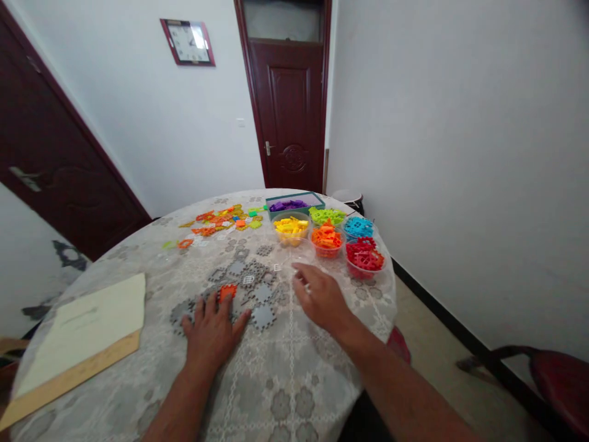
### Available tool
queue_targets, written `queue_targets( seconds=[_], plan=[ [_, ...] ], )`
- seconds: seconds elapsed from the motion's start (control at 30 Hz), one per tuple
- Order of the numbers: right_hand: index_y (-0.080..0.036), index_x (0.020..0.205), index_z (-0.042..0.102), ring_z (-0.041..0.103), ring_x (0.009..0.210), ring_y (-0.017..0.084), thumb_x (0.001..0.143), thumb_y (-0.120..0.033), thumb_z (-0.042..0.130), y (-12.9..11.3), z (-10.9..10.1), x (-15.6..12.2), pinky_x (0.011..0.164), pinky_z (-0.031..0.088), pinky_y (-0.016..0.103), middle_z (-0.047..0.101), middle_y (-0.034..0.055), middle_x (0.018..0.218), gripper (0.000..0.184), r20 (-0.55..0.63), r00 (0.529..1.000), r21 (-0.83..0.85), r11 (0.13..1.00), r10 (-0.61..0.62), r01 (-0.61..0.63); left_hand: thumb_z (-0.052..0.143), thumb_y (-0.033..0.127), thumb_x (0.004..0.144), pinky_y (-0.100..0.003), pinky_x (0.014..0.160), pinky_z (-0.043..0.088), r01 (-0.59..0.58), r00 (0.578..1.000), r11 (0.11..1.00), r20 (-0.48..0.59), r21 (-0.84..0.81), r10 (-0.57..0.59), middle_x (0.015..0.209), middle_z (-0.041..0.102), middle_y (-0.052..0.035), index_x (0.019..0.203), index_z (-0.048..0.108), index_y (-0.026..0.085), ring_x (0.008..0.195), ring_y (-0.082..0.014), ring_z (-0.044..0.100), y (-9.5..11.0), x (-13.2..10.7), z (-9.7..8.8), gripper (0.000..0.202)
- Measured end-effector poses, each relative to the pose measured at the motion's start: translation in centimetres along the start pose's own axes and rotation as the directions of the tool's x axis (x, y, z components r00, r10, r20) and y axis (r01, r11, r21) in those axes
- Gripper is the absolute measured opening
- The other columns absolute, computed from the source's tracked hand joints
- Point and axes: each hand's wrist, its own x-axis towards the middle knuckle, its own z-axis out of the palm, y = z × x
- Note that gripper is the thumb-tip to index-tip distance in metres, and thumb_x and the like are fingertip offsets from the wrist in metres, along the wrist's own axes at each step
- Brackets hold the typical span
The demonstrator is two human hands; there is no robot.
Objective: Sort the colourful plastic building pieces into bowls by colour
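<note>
Left grip (209, 334) over gray pieces (264, 317)

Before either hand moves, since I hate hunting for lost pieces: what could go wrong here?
The grey pieces nearly match the patterned tablecloth, so one might get overlooked. The bowl of red pieces stands near the table's edge, so a knock from the right hand could spill it. The orange piece by the left hand lies among grey ones and might get gathered with them.

Tubs (327, 252) blocked the right hand (318, 296) from twelve to two o'clock
Gray pieces (264, 293) obstructed nine; bare tablecloth (276, 380) left passage at seven, between the forearms (386, 371)
</note>
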Motion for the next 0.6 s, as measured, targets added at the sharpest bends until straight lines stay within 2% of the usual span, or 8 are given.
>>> queue_targets(
  seconds=[0.1,0.17,0.23,0.3,0.37,0.47,0.6],
  plan=[
    [-0.017,0.137,0.065,0.073,0.086,0.023,0.101,-0.033,0.049,4.1,-4.7,-3.2,0.082,0.056,0.035,0.078,0.0125,0.11,0.042,-0.186,0.973,-0.159,0.973,0.136,-0.166,0.048,0.065,0.098,-0.075,0.119,0.023,-0.009,1.0,0.999,0.025,-0.047,0.01,0.166,0.042,-0.0158,0.153,0.053,0.027,0.154,-0.0452,0.032,0.1,-0.4,-0.4,0.068],
    [-0.016,0.141,0.063,0.074,0.092,0.027,0.101,-0.037,0.049,7.3,-7.0,-4.8,0.082,0.056,0.038,0.077,0.0146,0.117,0.047,-0.272,0.944,-0.32,0.908,0.186,-0.271,0.05,0.067,0.097,-0.075,0.119,0.023,0.005,0.999,0.997,0.033,-0.077,-0.002,0.166,0.043,-0.0151,0.151,0.055,0.028,0.154,-0.0447,0.031,0.0,-0.5,-0.7,0.067],
    [-0.018,0.146,0.06,0.075,0.088,0.029,0.101,-0.04,0.05,10.3,-8.7,-5.9,0.076,0.055,0.038,0.078,0.0138,0.113,0.052,-0.304,0.932,-0.445,0.835,0.2,-0.324,0.049,0.067,0.097,-0.074,0.12,0.022,0.023,0.999,0.995,0.024,-0.094,-0.021,0.166,0.044,-0.0155,0.148,0.058,0.027,0.155,-0.0441,0.031,-0.2,-0.4,-0.6,0.065],
    [-0.019,0.145,0.061,0.075,0.088,0.029,0.1,-0.04,0.049,12.5,-9.8,-6.5,0.075,0.054,0.037,0.078,0.0126,0.113,0.051,-0.287,0.941,-0.514,0.8,0.18,-0.31,0.049,0.068,0.097,-0.074,0.121,0.021,0.034,0.999,0.994,0.009,-0.108,-0.033,0.165,0.045,-0.0161,0.146,0.059,0.027,0.156,-0.0447,0.031,-0.5,-0.4,-0.4,0.065],
    [-0.017,0.135,0.067,0.075,0.089,0.029,0.1,-0.041,0.048,13.9,-10.5,-6.7,0.076,0.054,0.037,0.078,0.013,0.113,0.046,-0.237,0.958,-0.569,0.776,0.163,-0.273,0.051,0.069,0.095,-0.075,0.121,0.02,0.03,1.0,0.992,-0.004,-0.12,-0.031,0.165,0.044,-0.017,0.146,0.06,0.027,0.155,-0.0462,0.031,-0.7,-0.4,-0.1,0.066],
    [-0.017,0.116,0.074,0.075,0.088,0.03,0.101,-0.043,0.045,14.7,-11.0,-6.7,0.073,0.053,0.038,0.078,0.0139,0.109,0.041,-0.17,0.971,-0.654,0.718,0.169,-0.239,0.053,0.07,0.094,-0.077,0.12,0.019,0.015,1.0,0.992,-0.017,-0.129,-0.017,0.165,0.045,-0.0182,0.144,0.062,0.027,0.155,-0.0475,0.032,-1.0,-0.3,0.3,0.066],
    [-0.018,0.111,0.073,0.074,0.077,0.028,0.103,-0.045,0.044,14.4,-10.9,-6.8,0.065,0.049,0.038,0.079,0.0129,0.1,0.04,-0.133,0.972,-0.689,0.686,0.196,-0.233,0.051,0.066,0.097,-0.074,0.121,0.022,0.022,0.998,0.99,-0.056,-0.137,-0.03,0.162,0.048,-0.0187,0.136,0.067,0.025,0.154,-0.0448,0.033,-1.5,-0.2,0.4,0.059]
  ],
)
